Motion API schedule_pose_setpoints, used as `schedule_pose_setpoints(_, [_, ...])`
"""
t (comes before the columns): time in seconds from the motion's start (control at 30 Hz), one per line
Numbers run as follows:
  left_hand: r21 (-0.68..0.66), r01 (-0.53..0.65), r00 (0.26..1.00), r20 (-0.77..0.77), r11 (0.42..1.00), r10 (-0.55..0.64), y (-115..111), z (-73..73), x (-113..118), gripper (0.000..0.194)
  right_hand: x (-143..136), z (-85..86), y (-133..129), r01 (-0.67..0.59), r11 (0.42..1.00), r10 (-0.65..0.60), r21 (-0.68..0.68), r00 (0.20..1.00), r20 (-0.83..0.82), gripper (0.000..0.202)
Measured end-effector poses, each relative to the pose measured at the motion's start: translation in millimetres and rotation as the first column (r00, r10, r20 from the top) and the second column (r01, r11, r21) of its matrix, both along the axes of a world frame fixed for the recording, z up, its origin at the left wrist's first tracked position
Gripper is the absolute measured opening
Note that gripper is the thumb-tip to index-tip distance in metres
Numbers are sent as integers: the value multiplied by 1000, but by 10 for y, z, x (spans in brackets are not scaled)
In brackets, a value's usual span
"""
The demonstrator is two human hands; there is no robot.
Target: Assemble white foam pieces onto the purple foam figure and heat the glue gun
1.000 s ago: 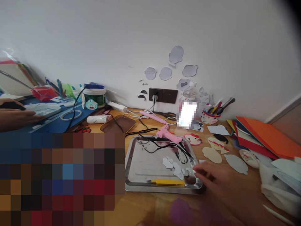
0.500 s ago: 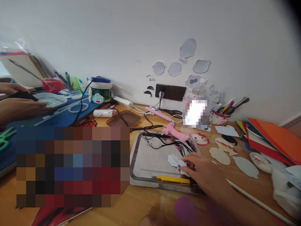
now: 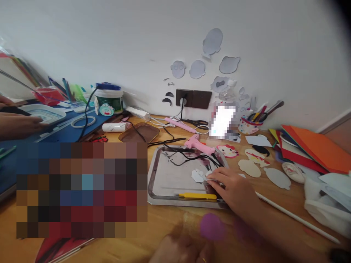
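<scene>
Our right hand (image 3: 234, 188), fingers narrow, touches the white cutouts (image 3: 196, 176), cut but loose on the metal tray (image 3: 164, 200); its grip and our left hand's (image 3: 177, 250) we cannot tell.

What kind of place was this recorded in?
Probably a craft room or home hobby desk: a pink glue gun, stacked coloured sheets and grey paper head-shaped cutouts on the wall.

Open room is left over the left part of the metal tray (image 3: 161, 182); its far edge is obstructed by black cables (image 3: 189, 159) and a pink glue gun (image 3: 199, 145), its right side by the right hand (image 3: 231, 186).
</scene>
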State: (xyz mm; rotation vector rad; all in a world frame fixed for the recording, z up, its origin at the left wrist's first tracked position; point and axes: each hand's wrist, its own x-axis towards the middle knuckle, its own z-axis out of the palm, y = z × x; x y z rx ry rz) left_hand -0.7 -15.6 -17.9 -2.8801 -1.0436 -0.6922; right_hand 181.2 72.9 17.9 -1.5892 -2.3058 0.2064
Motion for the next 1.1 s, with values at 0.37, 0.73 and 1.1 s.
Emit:
schedule_pose_setpoints(0.37, [8, 34, 999, 37, 999, -34, -1, 27, -7, 41, 222, 172, -371, 10, 1000, -6, 17, 973, -231, 16])
schedule_pose_setpoints(0.73, [-51, -5, 1000, 15, 999, 6, -60, -77, -2, 33, 5, -287, -774, -230, 945, 236, 234, 972, 0, 26])
schedule_pose_setpoints(1.1, [-112, 11, 999, 33, 994, -7, -41, -40, 3, 35, 222, -264, -709, -241, 964, 243, 113, 970, -4, 26])
